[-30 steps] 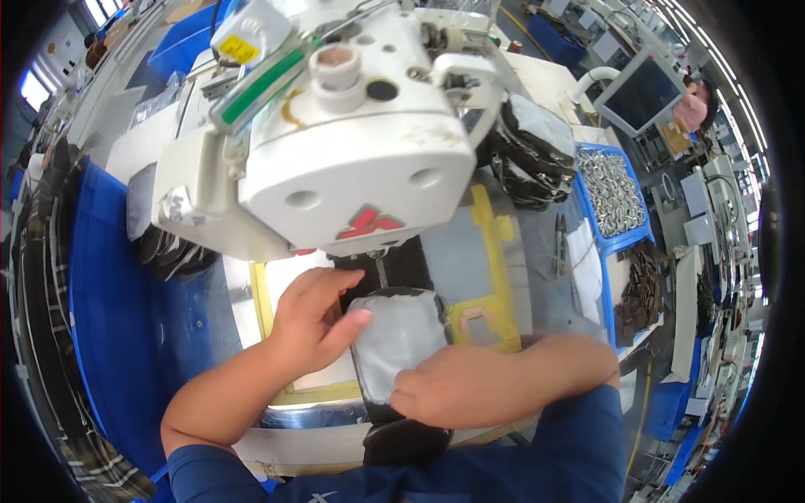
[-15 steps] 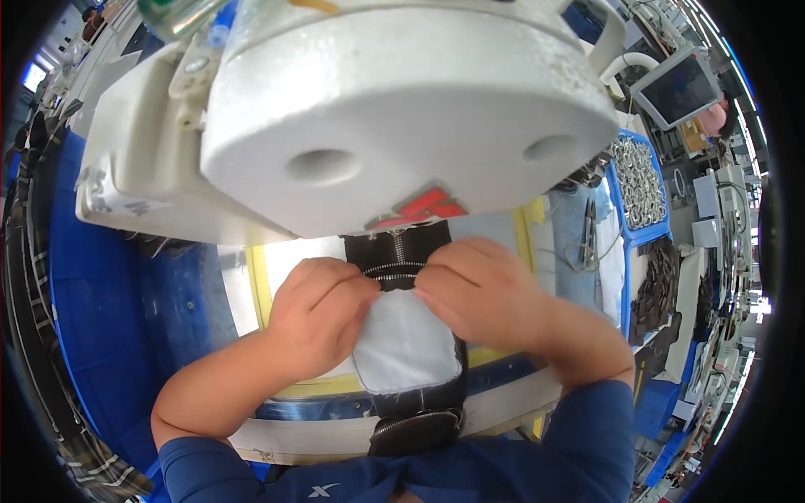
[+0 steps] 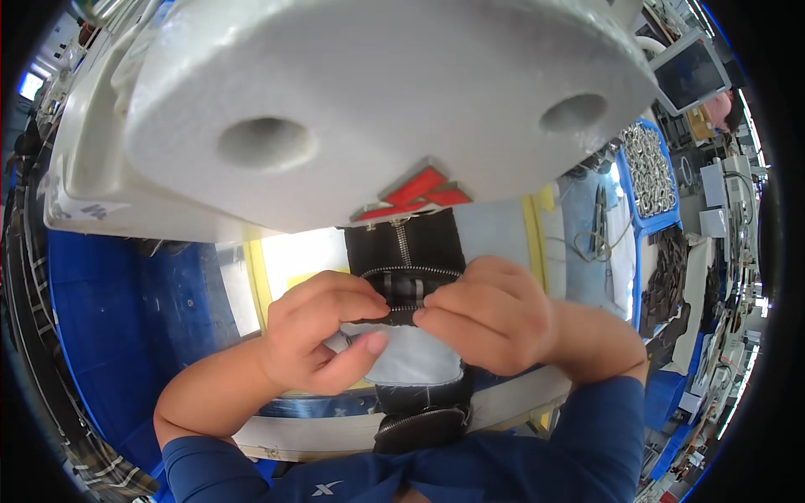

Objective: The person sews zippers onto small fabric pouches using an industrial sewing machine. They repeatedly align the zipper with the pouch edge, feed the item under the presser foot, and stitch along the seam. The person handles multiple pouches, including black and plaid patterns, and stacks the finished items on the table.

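Note:
My left hand (image 3: 323, 331) has fingertips curled on the edge of a black zippered piece (image 3: 404, 289), its thumb lower, over a pale grey fabric panel (image 3: 412, 356). My right hand (image 3: 490, 310) grips the same edge between thumb and fingers. Between them the curved zipper opening gapes, showing a dark interior with light stripes. A straight zipper (image 3: 402, 239) runs from it on black fabric toward the white sewing machine head (image 3: 377, 117), whose underside hides the stitching area. Another black zippered piece (image 3: 419, 427) lies below, near my body.
A blue bin (image 3: 101, 327) stands at left. At right are a blue tray of metal rings (image 3: 646, 172), metal tools (image 3: 599, 222), dark small parts (image 3: 662, 277) and a monitor (image 3: 688, 71). A co-worker in pink (image 3: 719, 109) is partly visible behind the monitor.
Both hands moved to the zipper seam; since half a second ago they have opened it, folding the grey panel's top edge toward me. The machine head looms larger in view.

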